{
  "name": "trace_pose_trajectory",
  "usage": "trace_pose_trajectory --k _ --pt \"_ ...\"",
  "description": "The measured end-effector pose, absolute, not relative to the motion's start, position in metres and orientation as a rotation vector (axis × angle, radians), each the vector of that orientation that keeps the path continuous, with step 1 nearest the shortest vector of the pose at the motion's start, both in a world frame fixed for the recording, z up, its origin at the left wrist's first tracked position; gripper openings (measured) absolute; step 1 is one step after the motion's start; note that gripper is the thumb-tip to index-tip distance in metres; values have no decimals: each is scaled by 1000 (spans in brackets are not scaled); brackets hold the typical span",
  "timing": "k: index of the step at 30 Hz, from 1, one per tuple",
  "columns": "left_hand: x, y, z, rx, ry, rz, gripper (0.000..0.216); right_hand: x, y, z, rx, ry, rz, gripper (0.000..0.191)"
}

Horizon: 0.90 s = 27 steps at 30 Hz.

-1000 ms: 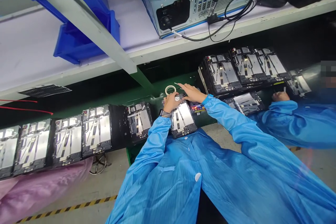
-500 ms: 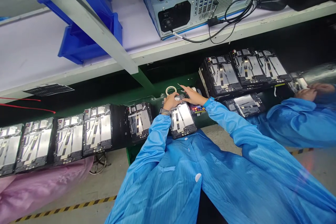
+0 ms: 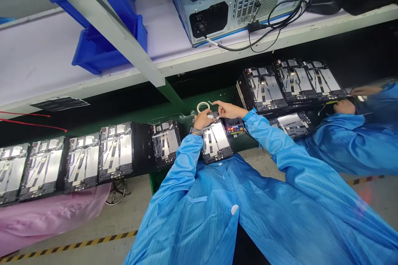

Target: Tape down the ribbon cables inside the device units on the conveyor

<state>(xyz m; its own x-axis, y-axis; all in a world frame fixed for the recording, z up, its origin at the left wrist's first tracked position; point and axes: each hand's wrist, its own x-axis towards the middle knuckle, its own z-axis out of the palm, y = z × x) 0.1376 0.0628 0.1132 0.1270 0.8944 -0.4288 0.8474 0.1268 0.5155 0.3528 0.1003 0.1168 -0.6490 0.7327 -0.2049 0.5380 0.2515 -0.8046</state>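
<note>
An opened tablet with bare metal plates and dark strips lies on the bench edge in front of my body. My left hand grips its upper left corner, fingers curled over the edge and thumb near the top parts. At the upper right of the tablet my right hand is pinched close to the surface, its index finger bent. A slim, light piece shows by its fingertips, too small to name. A roll of tape lies just beyond the left hand. Beside the right wrist sits a small box with a lit red display.
Similar opened tablets stand in stacks at the left, with more stacks at the right. Another tablet lies near my right forearm. A co-worker's hands are at the far right. A computer case sits on the shelf above.
My right hand has drawn its fingers in to a pinch over the tablet's top edge. The left hand stays on the tablet. The co-worker's hands have moved apart and leftward.
</note>
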Motion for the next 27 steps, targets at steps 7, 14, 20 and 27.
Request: trace_pose_trajectory --k 7,14,20,27 --pt "136 63 112 1735 1690 77 48 327 103 118 -1227 -2563 1318 88" --pt "136 61 113 1748 1676 97 48 329 107 117 -1209 -2500 1353 79" --pt "137 60 114 1749 1683 84 49 324 98 128 -1295 -2523 1328 77" --pt "137 59 112 1775 1689 88 51 314 82 150 -1460 -2674 1057 75"
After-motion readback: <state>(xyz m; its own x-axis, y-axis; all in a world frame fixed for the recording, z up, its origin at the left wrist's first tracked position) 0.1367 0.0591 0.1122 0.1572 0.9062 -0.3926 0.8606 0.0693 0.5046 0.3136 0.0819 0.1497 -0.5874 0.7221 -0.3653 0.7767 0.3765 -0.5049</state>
